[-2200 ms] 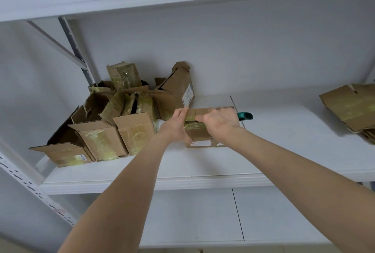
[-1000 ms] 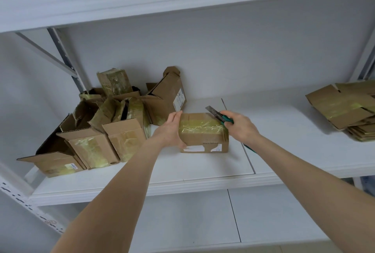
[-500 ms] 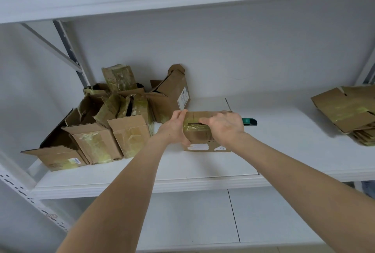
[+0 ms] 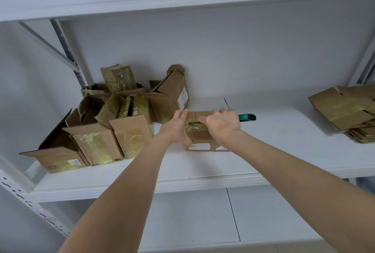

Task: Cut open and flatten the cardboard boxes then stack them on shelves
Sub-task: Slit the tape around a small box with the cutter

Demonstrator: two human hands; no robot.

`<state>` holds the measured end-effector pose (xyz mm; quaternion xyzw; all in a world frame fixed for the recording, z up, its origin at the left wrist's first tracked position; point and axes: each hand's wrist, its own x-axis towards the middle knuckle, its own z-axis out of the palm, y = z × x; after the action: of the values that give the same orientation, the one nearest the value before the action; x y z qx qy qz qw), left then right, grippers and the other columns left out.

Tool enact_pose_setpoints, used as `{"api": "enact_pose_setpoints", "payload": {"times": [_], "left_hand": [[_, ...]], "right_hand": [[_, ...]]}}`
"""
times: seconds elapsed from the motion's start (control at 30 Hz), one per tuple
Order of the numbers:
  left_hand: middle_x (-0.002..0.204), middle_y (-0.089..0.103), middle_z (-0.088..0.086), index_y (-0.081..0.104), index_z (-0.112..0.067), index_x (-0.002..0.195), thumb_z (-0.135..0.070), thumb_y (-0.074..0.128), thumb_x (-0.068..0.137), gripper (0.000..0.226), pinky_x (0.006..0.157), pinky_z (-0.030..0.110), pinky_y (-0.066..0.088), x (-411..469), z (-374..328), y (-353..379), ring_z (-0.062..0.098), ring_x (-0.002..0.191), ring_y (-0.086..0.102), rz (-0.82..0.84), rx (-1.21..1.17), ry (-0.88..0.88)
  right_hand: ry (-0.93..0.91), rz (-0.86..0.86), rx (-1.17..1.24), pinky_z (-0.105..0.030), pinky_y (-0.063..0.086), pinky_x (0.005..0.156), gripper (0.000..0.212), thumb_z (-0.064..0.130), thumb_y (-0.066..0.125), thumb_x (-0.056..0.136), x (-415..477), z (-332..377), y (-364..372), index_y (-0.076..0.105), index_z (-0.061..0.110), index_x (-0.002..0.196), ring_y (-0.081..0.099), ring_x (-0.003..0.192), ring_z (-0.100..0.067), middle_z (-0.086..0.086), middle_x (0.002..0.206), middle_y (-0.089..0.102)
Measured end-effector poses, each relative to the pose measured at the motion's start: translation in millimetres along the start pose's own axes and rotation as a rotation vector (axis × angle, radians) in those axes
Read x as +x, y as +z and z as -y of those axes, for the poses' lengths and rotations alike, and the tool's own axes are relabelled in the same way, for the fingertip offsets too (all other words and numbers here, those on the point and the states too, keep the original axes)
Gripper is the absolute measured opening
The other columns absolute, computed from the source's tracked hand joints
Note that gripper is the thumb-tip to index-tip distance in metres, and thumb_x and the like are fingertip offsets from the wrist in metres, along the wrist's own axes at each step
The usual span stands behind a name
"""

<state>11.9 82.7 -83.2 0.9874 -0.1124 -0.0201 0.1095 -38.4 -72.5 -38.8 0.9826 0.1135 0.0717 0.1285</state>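
Left hand [image 4: 176, 129] gripped the left end of a small taped box [image 4: 199, 138], thumb on the near face and fingers curled over the top edge. Right hand [image 4: 222, 124] lay across the top of the same box, its fingers closed round a green-handled cutter [image 4: 248, 117]; only the handle's end showed, sticking out to the right of the hand, and the blade was hidden beneath the hand. A dark slit showed in the yellowed tape on the box top, between the two hands. The box stood on the middle shelf [image 4: 203, 173], about midway along it. To its left, a pile of opened boxes [image 4: 113, 131] with raised flaps filled the shelf's left end, the nearest of them just beside the left hand. Well apart at the far right lay a stack of flattened boxes [image 4: 345, 115]. A grey upright post [image 4: 67, 50] rose behind the pile.
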Motion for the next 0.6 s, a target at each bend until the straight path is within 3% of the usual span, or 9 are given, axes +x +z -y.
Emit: {"api": "enact_pose_setpoints", "payload": {"times": [0.13,0.3,0.47,0.6], "left_hand": [[0.151,0.016,-0.005,0.008,-0.023,0.153,-0.036,0.085,0.063,0.119,0.082,0.036,0.049,0.3,-0.3,-1.8,0.025,0.118,0.051,-0.002,0.036,0.011],[0.15,0.018,-0.004,0.01,-0.024,0.153,-0.038,0.085,0.064,0.117,0.08,0.037,0.052,2.1,2.7,-1.2,0.024,0.116,0.052,0.002,0.047,0.026],[0.151,0.018,-0.003,0.01,-0.023,0.153,-0.036,0.085,0.065,0.116,0.081,0.036,0.052,3.8,2.8,-2.3,0.025,0.118,0.051,0.008,0.037,0.04],[0.15,0.019,-0.003,0.01,-0.023,0.153,-0.036,0.085,0.065,0.116,0.082,0.038,0.052,2.4,2.0,-2.2,0.026,0.116,0.051,0.001,0.052,0.035]], "right_hand": [[0.003,0.014,-0.025,-0.034,0.037,0.069,0.047,0.011,0.054,0.093,-1.4,1.1,-2.7,0.05,0.038,0.131,0.056,0.101,-0.026,-0.002,0.09,0.046],[0.021,0.06,-0.008,-0.032,0.035,0.068,0.054,0.007,0.051,0.092,-4.2,-2.2,-9.8,0.047,0.042,0.132,0.057,0.102,-0.025,0.001,0.09,0.046],[0.059,0.1,-0.008,-0.03,0.036,0.065,0.053,-0.001,0.051,0.089,-7.0,-9.3,-11.6,0.052,0.037,0.126,0.05,0.083,-0.023,0.003,0.084,0.048],[0.043,0.104,-0.018,-0.031,0.035,0.065,0.055,-0.002,0.049,0.089,-7.1,-12.4,-10.0,0.051,0.038,0.127,0.057,0.091,-0.023,0.003,0.082,0.046]]}}
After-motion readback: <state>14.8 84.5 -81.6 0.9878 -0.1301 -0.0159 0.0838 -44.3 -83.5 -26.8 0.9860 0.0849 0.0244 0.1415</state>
